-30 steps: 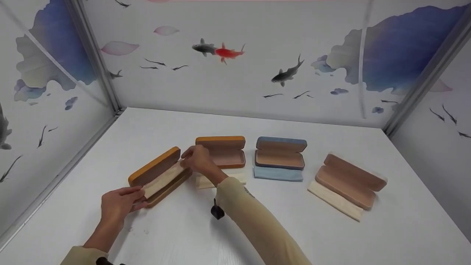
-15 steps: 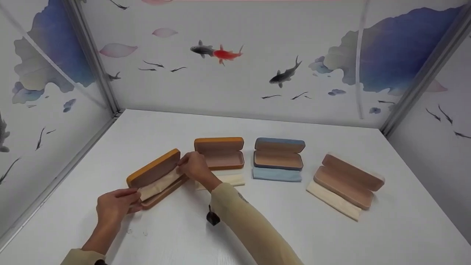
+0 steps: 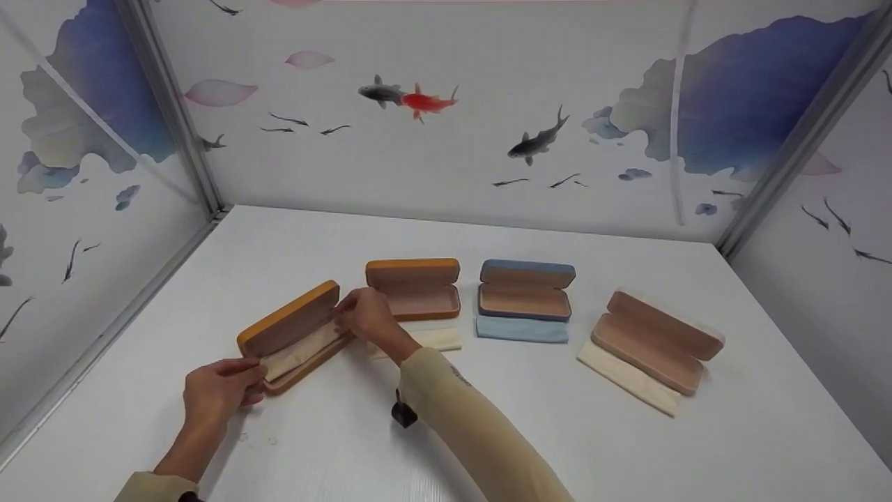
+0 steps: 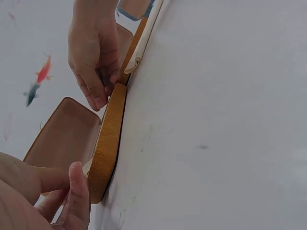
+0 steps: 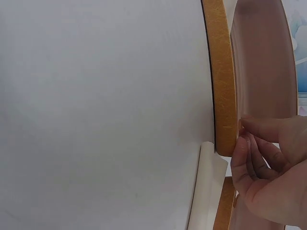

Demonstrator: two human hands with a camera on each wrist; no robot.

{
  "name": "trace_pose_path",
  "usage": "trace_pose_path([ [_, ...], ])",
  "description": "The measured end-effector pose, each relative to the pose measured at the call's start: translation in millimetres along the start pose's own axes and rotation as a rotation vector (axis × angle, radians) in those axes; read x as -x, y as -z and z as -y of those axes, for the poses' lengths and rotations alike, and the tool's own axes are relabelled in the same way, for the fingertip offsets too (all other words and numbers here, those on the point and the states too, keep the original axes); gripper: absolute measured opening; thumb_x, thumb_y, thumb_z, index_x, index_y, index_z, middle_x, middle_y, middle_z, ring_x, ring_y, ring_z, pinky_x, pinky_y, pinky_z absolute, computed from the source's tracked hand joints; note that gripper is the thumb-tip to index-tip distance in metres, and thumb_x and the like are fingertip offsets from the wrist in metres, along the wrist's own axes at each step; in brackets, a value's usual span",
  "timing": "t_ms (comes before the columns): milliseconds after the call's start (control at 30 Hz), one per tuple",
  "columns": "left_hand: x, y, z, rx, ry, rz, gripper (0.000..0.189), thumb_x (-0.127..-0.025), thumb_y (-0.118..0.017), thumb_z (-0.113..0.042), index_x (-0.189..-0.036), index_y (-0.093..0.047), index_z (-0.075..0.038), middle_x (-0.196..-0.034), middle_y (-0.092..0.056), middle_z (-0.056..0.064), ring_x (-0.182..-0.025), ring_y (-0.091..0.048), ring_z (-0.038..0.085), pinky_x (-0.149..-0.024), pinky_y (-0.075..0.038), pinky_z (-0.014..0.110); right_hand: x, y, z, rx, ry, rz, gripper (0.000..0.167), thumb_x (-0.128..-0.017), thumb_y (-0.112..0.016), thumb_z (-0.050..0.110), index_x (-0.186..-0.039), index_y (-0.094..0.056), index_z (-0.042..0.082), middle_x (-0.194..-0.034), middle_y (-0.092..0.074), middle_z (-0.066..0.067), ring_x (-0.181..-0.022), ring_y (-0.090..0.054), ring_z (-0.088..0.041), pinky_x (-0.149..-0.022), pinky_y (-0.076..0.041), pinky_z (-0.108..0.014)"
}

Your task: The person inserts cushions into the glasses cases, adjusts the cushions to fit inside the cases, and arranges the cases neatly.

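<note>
The head view looks forward and down over the table (image 3: pixel 613 446); close, sideways wrist views share the leftmost case (image 4: pixel 108 139).

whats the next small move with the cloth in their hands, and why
Probably lower the cloth flat into the leftmost case, keeping both ends level. The case stands open, the cloth lines up lengthwise with it, and the left hand and right hand each pinch one end, so it could settle evenly before they let go.

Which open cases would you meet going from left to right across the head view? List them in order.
Slanted orange case → second orange case → blue case → slanted case with a pinkish-brown lining.
</note>
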State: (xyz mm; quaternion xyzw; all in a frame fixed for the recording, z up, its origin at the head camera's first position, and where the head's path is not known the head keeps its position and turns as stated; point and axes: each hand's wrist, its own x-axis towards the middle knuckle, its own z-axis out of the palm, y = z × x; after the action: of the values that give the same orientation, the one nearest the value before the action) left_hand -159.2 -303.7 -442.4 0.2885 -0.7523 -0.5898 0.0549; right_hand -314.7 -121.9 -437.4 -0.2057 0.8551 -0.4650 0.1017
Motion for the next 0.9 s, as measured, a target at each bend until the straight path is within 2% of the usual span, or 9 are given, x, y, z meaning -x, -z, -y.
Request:
trace_pose_path([
  [133, 0.4, -0.5, 0.9, -0.028, -0.015, -0.012, 0.039, -0.092, -0.07, -0.008, -0.124, -0.062, 0.011, -0.084, -0.071, 0.0, -0.064, -0.067, 0.004, -0.06, -0.058, 0.021, -0.2, 4.7, -0.1, 0.024, 0.012, 0.01, 0.011, -0.091, -0.071, 0.008, -0.098, -0.077, 0.002, -0.091, -0.075, -0.008, -0.071, -0.063, -0.007, -0.06, -0.047, -0.019],
  [333, 0.9, -2.2, 3.7, -0.076, -0.07, -0.034, 0.034, -0.091, -0.068, -0.008, -0.119, -0.065, 0.011, -0.078, -0.07, -0.004, -0.057, -0.065, 0.006, -0.055, -0.054, 0.018, -1.7, 13.7, 0.0, 0.029, -0.016, 0.007, 0.015, -0.092, -0.071, 0.016, -0.101, -0.076, 0.004, -0.097, -0.074, -0.008, -0.076, -0.061, -0.011, -0.064, -0.051, -0.023],
  [533, 2.1, 2.1, -1.3, -0.061, -0.037, 0.001, 0.038, -0.092, -0.067, -0.01, -0.123, -0.061, 0.011, -0.079, -0.069, -0.004, -0.063, -0.064, 0.006, -0.057, -0.053, 0.019, -4.5, 19.1, 2.8, 0.027, -0.046, -0.002, 0.015, -0.095, -0.067, 0.017, -0.1, -0.076, 0.006, -0.1, -0.073, -0.005, -0.083, -0.062, -0.011, -0.071, -0.053, -0.025],
  [633, 2.5, 9.4, -6.8, -0.067, -0.033, -0.004, 0.038, -0.095, -0.064, -0.012, -0.125, -0.06, 0.01, -0.089, -0.071, 0.001, -0.072, -0.064, 0.004, -0.062, -0.056, 0.019, -5.5, 21.9, 5.9, 0.022, -0.043, -0.017, 0.017, -0.097, -0.064, 0.017, -0.101, -0.076, 0.006, -0.099, -0.073, -0.005, -0.081, -0.06, -0.01, -0.07, -0.051, -0.024],
  [733, 2.7, 16.8, -13.4, -0.064, -0.018, -0.028, 0.039, -0.099, -0.058, -0.016, -0.13, -0.057, 0.009, -0.107, -0.07, 0.014, -0.077, -0.064, 0.003, -0.065, -0.058, 0.019, -5.5, 25.2, 9.4, 0.001, -0.042, -0.042, 0.018, -0.098, -0.06, 0.016, -0.102, -0.075, 0.006, -0.098, -0.073, -0.004, -0.078, -0.057, -0.009, -0.067, -0.048, -0.023],
  [800, 2.7, 20.0, -17.6, -0.05, 0.002, -0.058, 0.042, -0.101, -0.054, -0.018, -0.134, -0.052, 0.008, -0.119, -0.066, 0.022, -0.078, -0.065, 0.004, -0.065, -0.059, 0.02, -5.6, 26.7, 11.9, -0.025, -0.041, -0.061, 0.019, -0.099, -0.059, 0.016, -0.102, -0.075, 0.006, -0.097, -0.072, -0.004, -0.077, -0.056, -0.009, -0.065, -0.046, -0.023],
  [900, 1.3, 23.4, -22.7, -0.032, 0.022, -0.091, 0.049, -0.104, -0.044, -0.024, -0.14, -0.045, 0.009, -0.134, -0.056, 0.028, -0.085, -0.066, 0.009, -0.067, -0.059, 0.02, -5.9, 26.8, 16.6, -0.065, -0.05, -0.071, 0.023, -0.1, -0.059, 0.025, -0.104, -0.075, 0.009, -0.1, -0.071, -0.003, -0.08, -0.055, -0.011, -0.068, -0.045, -0.025],
])
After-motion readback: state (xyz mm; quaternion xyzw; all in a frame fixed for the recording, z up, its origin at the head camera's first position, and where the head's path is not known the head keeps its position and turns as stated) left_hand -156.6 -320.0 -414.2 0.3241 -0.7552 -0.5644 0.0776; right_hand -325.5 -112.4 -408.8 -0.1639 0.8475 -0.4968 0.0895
